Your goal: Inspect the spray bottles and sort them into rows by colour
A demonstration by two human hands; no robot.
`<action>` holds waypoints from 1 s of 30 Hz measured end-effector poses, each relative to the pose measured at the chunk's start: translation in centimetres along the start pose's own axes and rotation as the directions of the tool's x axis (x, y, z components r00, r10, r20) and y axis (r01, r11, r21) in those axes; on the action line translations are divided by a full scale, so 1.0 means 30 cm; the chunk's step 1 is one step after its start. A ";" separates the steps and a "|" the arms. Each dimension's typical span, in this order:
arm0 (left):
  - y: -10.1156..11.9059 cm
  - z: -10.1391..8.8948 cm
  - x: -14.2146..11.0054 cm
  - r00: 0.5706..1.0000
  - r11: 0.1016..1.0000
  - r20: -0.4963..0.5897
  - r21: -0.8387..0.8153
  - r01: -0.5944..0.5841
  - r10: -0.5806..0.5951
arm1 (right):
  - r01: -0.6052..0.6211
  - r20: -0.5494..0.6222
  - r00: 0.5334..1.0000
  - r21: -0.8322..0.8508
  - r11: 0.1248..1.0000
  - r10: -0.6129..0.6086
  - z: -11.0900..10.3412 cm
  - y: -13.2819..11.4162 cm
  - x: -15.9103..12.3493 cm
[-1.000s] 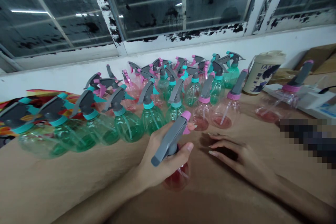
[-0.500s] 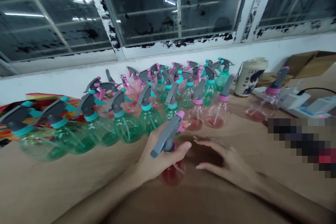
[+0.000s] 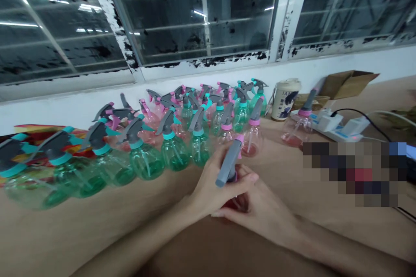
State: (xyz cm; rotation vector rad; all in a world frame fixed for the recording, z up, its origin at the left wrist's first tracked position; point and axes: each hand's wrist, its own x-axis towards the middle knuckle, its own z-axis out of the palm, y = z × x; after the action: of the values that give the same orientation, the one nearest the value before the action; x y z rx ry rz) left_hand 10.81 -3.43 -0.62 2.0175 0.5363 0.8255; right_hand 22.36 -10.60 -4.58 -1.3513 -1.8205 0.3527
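Bottle (image 3: pixel 241 202) upright, held by left hand (image 3: pixel 212 184), right hand (image 3: pixel 268 210); nozzle (image 3: pixel 239 138) facing windows (image 3: pixel 198 19).

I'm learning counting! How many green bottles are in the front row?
6, left to right: first, second, third, fourth, fifth, sixth near the left hand. More may hide behind.

Readable text: "IAM", dark capitals near the top of the cream lidded tumbler (image 3: pixel 282 106), by the wall. Could be cut off by the cup's curve, can't tell. Under it, a column of small dark block-like characters, too small to read, beside a dark blue graphic. White power strip (image 3: pixel 345 135) carries blue-and-white markings, too blurred to make out. "IAM" is the only legible string.
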 end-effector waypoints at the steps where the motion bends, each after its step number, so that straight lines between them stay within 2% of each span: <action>1: 0.001 0.012 0.007 0.999 1.000 0.038 0.001 -0.003 0.003 | -0.006 0.002 1.000 -0.023 1.000 0.006 -0.023 0.010 -0.010; 4: -0.017 0.045 0.011 0.992 1.000 0.127 0.028 -0.008 0.004 | -0.016 -0.039 0.999 -0.139 0.990 0.010 -0.105 0.066 -0.054; 9: -0.120 0.074 -0.034 0.995 0.981 0.096 0.196 0.000 -0.019 | -0.090 -0.175 0.984 -0.407 0.909 0.019 -0.267 0.219 -0.115; 14: -0.208 0.059 -0.075 0.996 0.894 0.091 0.447 -0.021 -0.022 | -0.149 -0.269 0.963 -0.458 0.876 0.023 -0.381 0.374 -0.090; 19: -0.222 0.052 -0.082 0.995 0.866 0.099 0.494 -0.074 0.029 | -0.221 -0.315 0.948 -0.544 0.810 0.048 -0.425 0.458 -0.020; 24: -0.223 0.057 -0.086 0.990 0.839 0.133 0.533 -0.114 0.049 | -0.199 -0.293 0.956 -0.580 0.790 0.026 -0.441 0.497 0.043; 30: -0.229 0.053 -0.085 0.988 0.832 0.144 0.542 -0.120 0.048 | -0.215 -0.280 0.958 -0.580 0.786 0.055 -0.451 0.529 0.104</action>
State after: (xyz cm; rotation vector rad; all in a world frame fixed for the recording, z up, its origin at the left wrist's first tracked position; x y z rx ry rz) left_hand 9.78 -2.30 -7.96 2.6210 0.6723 0.6304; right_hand 42.66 -4.95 -4.99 -1.8733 -1.6830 -0.3651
